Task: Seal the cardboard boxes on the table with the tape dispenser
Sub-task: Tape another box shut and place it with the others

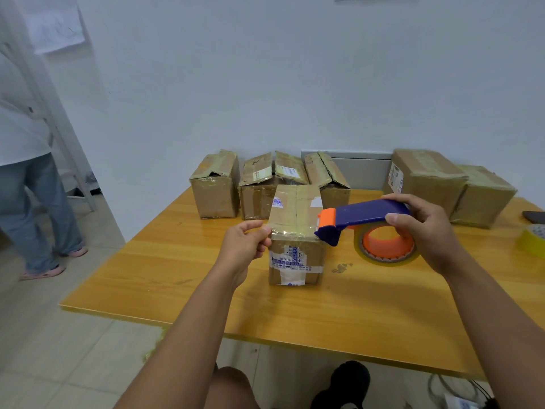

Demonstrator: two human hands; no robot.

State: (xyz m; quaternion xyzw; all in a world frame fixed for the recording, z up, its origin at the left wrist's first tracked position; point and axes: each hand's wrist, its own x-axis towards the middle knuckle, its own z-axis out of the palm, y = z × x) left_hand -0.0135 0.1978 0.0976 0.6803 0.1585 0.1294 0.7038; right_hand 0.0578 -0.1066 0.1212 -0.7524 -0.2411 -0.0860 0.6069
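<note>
Cardboard box [296, 231] stands near the middle of the table [177, 290], flaps down and taped, so its contents are hidden. Left hand [244, 246] pinches its upper left edge. Right hand [421, 228] grips the dispenser [368, 214], whose nose touches the box's right top edge. Behind, three boxes [216, 184] show flaps ajar; two more [427, 175] sit right, closed.
</note>
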